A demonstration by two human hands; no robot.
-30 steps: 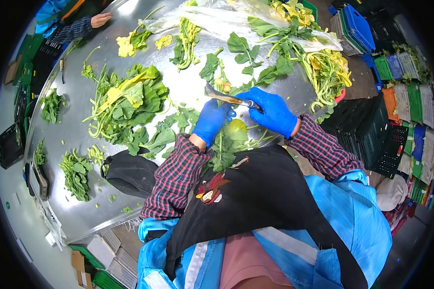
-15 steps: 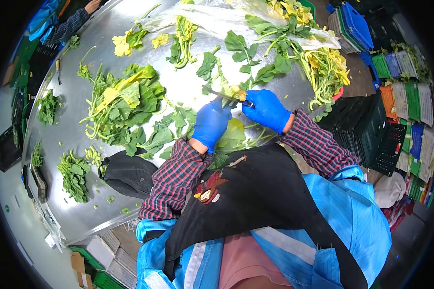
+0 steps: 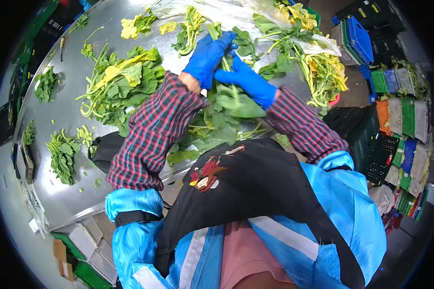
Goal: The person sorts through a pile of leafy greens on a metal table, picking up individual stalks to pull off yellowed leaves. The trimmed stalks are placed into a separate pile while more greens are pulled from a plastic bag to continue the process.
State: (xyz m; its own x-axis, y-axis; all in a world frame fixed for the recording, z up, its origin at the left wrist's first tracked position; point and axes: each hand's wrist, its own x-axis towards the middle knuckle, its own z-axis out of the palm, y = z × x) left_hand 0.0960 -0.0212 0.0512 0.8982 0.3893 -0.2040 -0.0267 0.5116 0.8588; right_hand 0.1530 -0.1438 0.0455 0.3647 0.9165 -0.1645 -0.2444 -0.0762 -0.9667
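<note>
My left hand (image 3: 208, 59), in a blue glove, is closed around the upper part of a leafy green stalk (image 3: 214, 31) above the metal table. Just right of it, my right hand (image 3: 251, 83), also gloved in blue, closes on the same greens lower down. Their broad leaves (image 3: 238, 103) hang below my hands, partly blurred. More loose leaves (image 3: 219, 132) lie under them at the near table edge. No knife shows; my fingers may hide it. A large heap of green and yellowing leaves (image 3: 125, 82) sits left of my hands.
Small trimmed bunches (image 3: 62, 156) lie on the left of the metal table (image 3: 38, 125), near a black bag (image 3: 108, 150). Yellowed greens (image 3: 323, 77) and clear plastic (image 3: 222, 9) are at the right and far side. Black crates (image 3: 357, 130) and a blue crate (image 3: 358, 38) stand to the right.
Both hands have moved away from me, the left most. The knife and the small yellowish piece between them are out of sight; my hands are now on a leafy green stalk.
</note>
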